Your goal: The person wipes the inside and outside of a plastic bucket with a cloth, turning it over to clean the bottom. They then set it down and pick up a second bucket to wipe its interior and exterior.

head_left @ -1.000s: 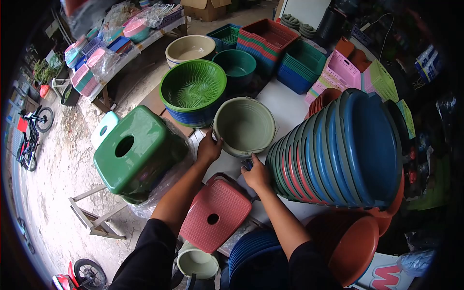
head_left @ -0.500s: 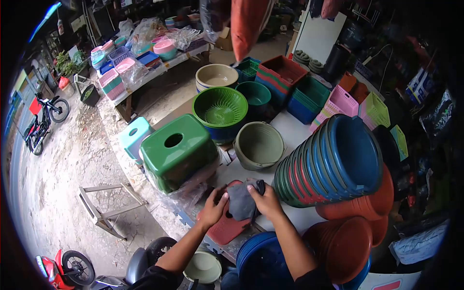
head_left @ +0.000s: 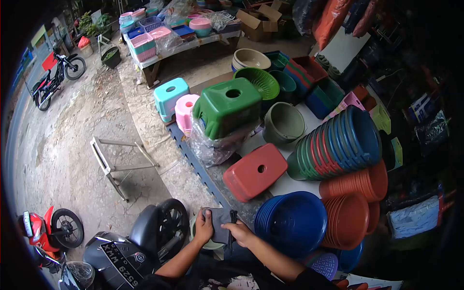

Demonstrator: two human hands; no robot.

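Note:
A grey cloth [head_left: 220, 223] is stretched between my two hands, low in front of my body. My left hand [head_left: 203, 228] is closed on its left edge, thumb on top. On the other side, my right hand [head_left: 239, 232] grips the cloth's right edge, where a dark narrow thing [head_left: 233, 216] sticks up; I cannot make out its kind. Just beyond my hands a red plastic stool [head_left: 256, 171] with a hole in its top lies on the table, apart from them. A pale bucket [head_left: 211, 242] is partly hidden below the cloth.
Blue basins [head_left: 295, 222] and brown pots [head_left: 345, 220] are stacked to the right, below a leaning stack of buckets [head_left: 333, 145]. A green stool [head_left: 229, 104] in plastic wrap stands farther back. Parked at the lower left is a motorcycle [head_left: 145, 237]; a metal frame [head_left: 121, 169] stands on the ground.
My hands have drawn the grey cloth back from over the red stool toward my body, so the stool now shows whole. The camera view has shifted to the left.

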